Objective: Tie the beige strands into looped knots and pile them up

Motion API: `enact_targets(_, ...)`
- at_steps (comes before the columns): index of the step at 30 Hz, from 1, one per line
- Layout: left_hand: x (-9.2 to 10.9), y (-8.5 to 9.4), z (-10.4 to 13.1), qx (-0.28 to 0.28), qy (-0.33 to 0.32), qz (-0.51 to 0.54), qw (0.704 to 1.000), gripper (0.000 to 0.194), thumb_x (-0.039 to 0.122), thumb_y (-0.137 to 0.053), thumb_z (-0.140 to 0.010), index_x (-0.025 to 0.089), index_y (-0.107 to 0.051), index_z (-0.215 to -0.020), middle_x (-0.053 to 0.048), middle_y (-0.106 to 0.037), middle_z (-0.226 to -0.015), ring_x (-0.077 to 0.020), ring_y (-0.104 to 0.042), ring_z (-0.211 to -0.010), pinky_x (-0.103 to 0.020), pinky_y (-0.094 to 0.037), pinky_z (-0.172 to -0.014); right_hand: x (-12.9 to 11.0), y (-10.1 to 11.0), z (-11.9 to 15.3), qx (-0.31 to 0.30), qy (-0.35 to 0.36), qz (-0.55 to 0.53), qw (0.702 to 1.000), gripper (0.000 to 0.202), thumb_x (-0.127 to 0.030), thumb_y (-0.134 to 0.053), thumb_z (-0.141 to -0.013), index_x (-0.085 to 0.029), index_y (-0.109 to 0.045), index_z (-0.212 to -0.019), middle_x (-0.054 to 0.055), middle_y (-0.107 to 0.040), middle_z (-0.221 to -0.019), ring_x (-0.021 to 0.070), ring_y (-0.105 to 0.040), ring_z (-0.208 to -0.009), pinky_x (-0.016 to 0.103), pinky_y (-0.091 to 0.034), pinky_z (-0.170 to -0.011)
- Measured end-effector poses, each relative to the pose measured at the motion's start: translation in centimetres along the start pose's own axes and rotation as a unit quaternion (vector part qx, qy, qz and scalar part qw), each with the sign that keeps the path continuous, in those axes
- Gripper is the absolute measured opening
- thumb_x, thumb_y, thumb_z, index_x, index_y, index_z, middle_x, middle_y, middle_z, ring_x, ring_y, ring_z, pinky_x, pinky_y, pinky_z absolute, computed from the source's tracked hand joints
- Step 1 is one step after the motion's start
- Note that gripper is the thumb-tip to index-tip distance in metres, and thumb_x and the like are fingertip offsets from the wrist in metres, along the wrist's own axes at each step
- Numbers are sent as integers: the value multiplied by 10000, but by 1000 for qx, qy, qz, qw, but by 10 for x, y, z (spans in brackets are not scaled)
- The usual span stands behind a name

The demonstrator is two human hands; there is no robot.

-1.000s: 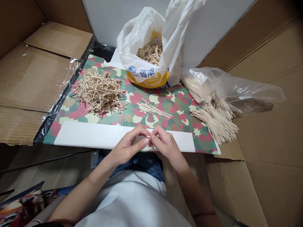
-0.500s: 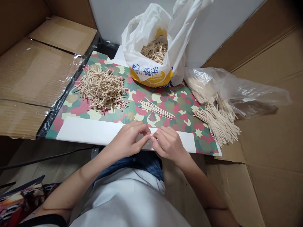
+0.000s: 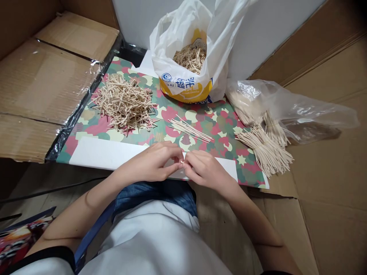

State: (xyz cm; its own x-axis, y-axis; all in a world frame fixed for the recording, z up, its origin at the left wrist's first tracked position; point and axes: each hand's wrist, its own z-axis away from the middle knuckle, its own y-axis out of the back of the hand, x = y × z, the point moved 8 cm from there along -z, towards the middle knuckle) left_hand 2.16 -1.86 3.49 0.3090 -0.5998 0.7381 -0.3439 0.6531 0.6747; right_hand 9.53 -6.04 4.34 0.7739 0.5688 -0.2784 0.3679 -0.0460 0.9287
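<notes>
My left hand point(image 3: 155, 161) and my right hand point(image 3: 207, 168) meet over the white strip point(image 3: 100, 153) at the table's front edge. Thumb and forefinger of each are pinched on a small pale piece of thin stick point(image 3: 182, 162); most of it is hidden by the fingers. Just beyond my hands lies a small row of straight, thin cream sticks point(image 3: 191, 130). A heap of short, bent pieces point(image 3: 124, 102) sits to the left. Tied bundles of long sticks point(image 3: 265, 151) lie at the right.
A white plastic bag point(image 3: 186, 82) holding many short pieces stands at the back. Behind the bundles, a clear plastic bag point(image 3: 304, 109) spreads right. Cardboard point(image 3: 43, 84) borders the patterned tabletop point(image 3: 169, 143) on the left, and more cardboard point(image 3: 329, 160) on the right.
The view has shifted slightly. Both hands stay together at the front edge, fingers still pinched on the small stick piece, with only a slight change in their pose.
</notes>
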Motion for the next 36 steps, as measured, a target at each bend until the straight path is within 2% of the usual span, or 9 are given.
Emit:
enact_targets(3, -3, 3, -2, 34, 8, 50, 998, 169, 286, -499, -862, 156, -604, -836, -34, -619, -821, -167, -533, -796, -278, -382, -742, 4, 2, -2, 4, -20, 15, 1000, 175, -153, -385, -874, -181, -465, -721, 7, -503, -610, 140, -436, -565, 267, -295, -546)
enact_targets(6, -10, 3, -4, 61, 18, 160, 985, 199, 279, -487, -865, 140, -615, -803, -32, -612, -775, -149, -532, -753, -252, -403, -710, 18, 4, -2, -9, -93, -42, 995, 139, -236, -447, -882, -184, -474, -757, -1, -530, -641, 133, -480, -586, 251, -333, -561)
enact_targets(10, -18, -7, -7, 22, 43, 302, 952, 211, 294, -513, -841, 125, -614, -766, -21, -586, -714, -127, -516, -685, -225, -403, -646, 22, 2, -1, -50, -145, -182, 971, 137, -298, -480, -889, -196, -469, -799, -21, -560, -687, 104, -517, -584, 209, -373, -549)
enact_targets(19, -29, -30, -8, 4, 127, 496, 859, 186, 280, -606, -736, 132, -592, -625, 9, -529, -611, -112, -483, -598, -235, -375, -602, 17, 6, -1, -6, -162, -225, 961, 140, -196, -474, -837, -199, -421, -707, -42, -487, -615, 81, -440, -523, 194, -331, -504)
enact_targets(22, -30, -26, -4, 58, 116, 446, 886, 174, 302, -599, -770, 137, -587, -713, 1, -538, -667, -121, -497, -640, -243, -385, -618, 26, -2, 3, -15, -209, -273, 939, 151, -242, -485, -837, -200, -426, -704, -44, -519, -607, 80, -447, -514, 193, -329, -492)
enact_targets(25, -24, -1, 9, 221, 54, 247, 942, 149, 293, -608, -800, 154, -578, -847, -32, -581, -810, -157, -527, -792, -285, -408, -740, 36, -11, 7, -26, -262, -319, 911, 160, -280, -500, -828, -201, -433, -706, -44, -550, -589, 82, -436, -492, 200, -315, -469)
enact_targets(27, -11, 9, 20, 294, 8, 90, 951, 110, 263, -595, -815, 167, -585, -869, -48, -590, -842, -174, -519, -829, -317, -396, -793, 39, -16, 7, -26, -272, -362, 891, 141, -268, -500, -819, -200, -441, -710, -38, -570, -596, 90, -471, -513, 205, -338, -484)
enact_targets(31, 6, 9, 26, 307, -39, -80, 948, 136, 234, -566, -824, 185, -618, -940, -62, -611, -852, -193, -515, -817, -353, -375, -806, 40, -21, 6, -21, -272, -415, 868, 101, -234, -494, -812, -198, -461, -724, -31, -582, -612, 110, -538, -578, 222, -393, -534)
enact_targets(36, 10, 10, 21, 263, -51, -80, 960, 137, 207, -524, -828, 169, -634, -900, -61, -619, -818, -182, -505, -780, -329, -384, -767, 40, -22, 5, -36, -259, -425, 867, 142, -274, -504, -832, -197, -455, -723, -31, -577, -609, 101, -521, -554, 217, -386, -516)
